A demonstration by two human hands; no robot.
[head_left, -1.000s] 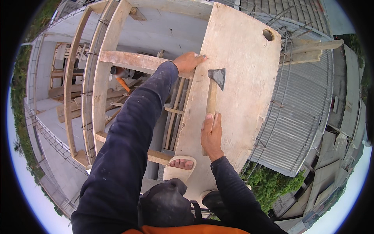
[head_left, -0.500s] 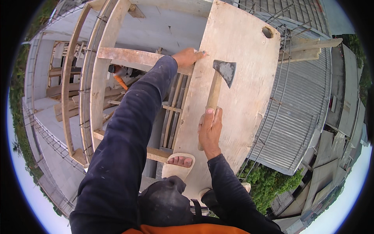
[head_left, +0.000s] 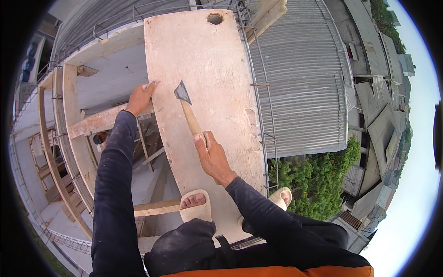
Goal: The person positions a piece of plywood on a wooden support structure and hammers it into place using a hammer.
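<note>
My right hand [head_left: 215,159] is wrapped round the wooden handle of a hatchet [head_left: 191,117]. Its dark metal head is over the upper middle of a plywood board [head_left: 203,60], pointing away from me. At the board's left edge, my left hand [head_left: 141,99] has thumb and forefinger pinched together. Whatever is between those fingertips, if anything, is too small to make out. A round hole pierces the board's far end. My sandalled left foot [head_left: 194,204] rests on the board's near left part, and my other sandal [head_left: 280,198] shows at its right side.
Left of the board is a deep opening crossed by timber beams [head_left: 108,117], with a person [head_left: 99,137] partly visible below. Steel rebar [head_left: 264,101] runs along the right edge. Beyond lie a corrugated metal roof [head_left: 304,83] and green foliage [head_left: 314,184], lower down.
The view has turned, so the board and both hands appear further left. The hatchet's head now shows narrower and its handle leans left. My left hand stays at the board's edge.
</note>
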